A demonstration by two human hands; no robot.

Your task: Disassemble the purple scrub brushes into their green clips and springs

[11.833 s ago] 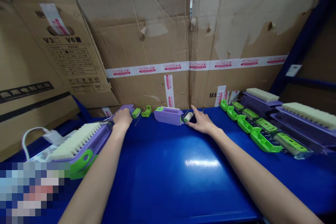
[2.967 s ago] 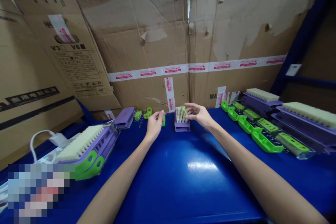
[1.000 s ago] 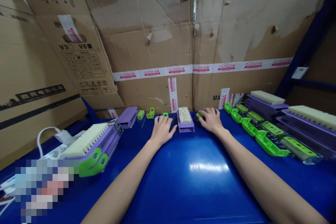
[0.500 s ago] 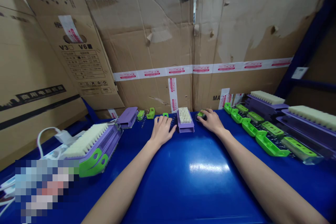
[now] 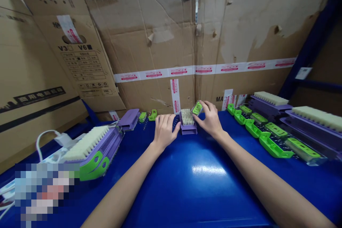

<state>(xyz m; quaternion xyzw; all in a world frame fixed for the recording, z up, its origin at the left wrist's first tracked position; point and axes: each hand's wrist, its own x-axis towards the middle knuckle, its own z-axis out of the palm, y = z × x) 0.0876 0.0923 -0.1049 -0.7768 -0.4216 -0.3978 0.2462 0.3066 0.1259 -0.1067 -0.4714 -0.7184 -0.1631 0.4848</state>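
Note:
My right hand (image 5: 212, 119) pinches a small clear plastic box with a green top (image 5: 197, 108) between thumb and fingers. It is raised and tilted just right of a purple brush (image 5: 188, 130). Cream bristles face up on that brush, which rests on the blue table. To its left, my left hand (image 5: 165, 130) lies palm down, thumb apart from the fingers. A dark spiky strip (image 5: 175, 120) shows beyond the thumb, between this hand and the brush. Whether the fingers touch the strip is unclear, and what lies under them is hidden.
More purple brushes (image 5: 315, 123), green end pieces (image 5: 272, 146) and green-topped clear boxes (image 5: 303, 148) are lined up at the right. At the left lie a larger brush (image 5: 88, 149), a purple casing (image 5: 128, 119) and a white charger (image 5: 65, 139). Cardboard sheets (image 5: 149, 42) wall the back.
My right hand has lifted the clear green-topped box off the table and carried it left towards the brush. My left fingers have drawn closer together, and the green piece beyond them is hidden now.

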